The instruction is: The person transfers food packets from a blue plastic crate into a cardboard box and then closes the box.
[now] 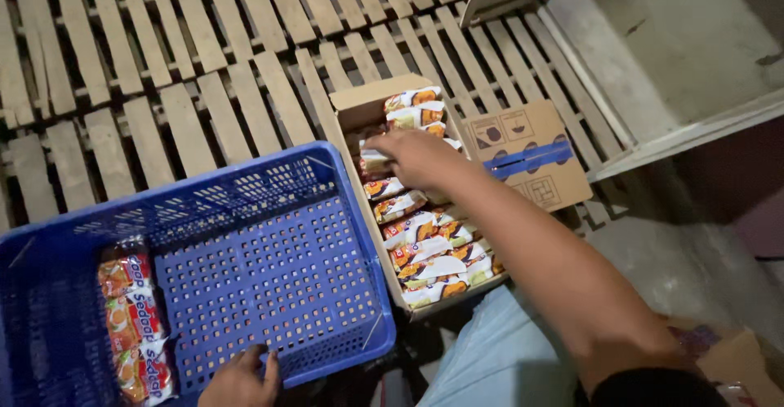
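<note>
Where wooden slats [204,56] meet concrete floor [694,40], dim storeroom corner.

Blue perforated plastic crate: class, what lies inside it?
Inside the blue perforated plastic crate, a few orange-and-white snack packets stand in a row against its left wall; the rest shows bare perforated floor. The near wall hides a strip of floor beside the left hand.

There is one view, from a camera on the person's head. It looks steeply down and a little forward over the wooden slat floor [163,64], close above a blue crate [269,252] and an open cardboard box [359,101], both within arm's reach.
</note>
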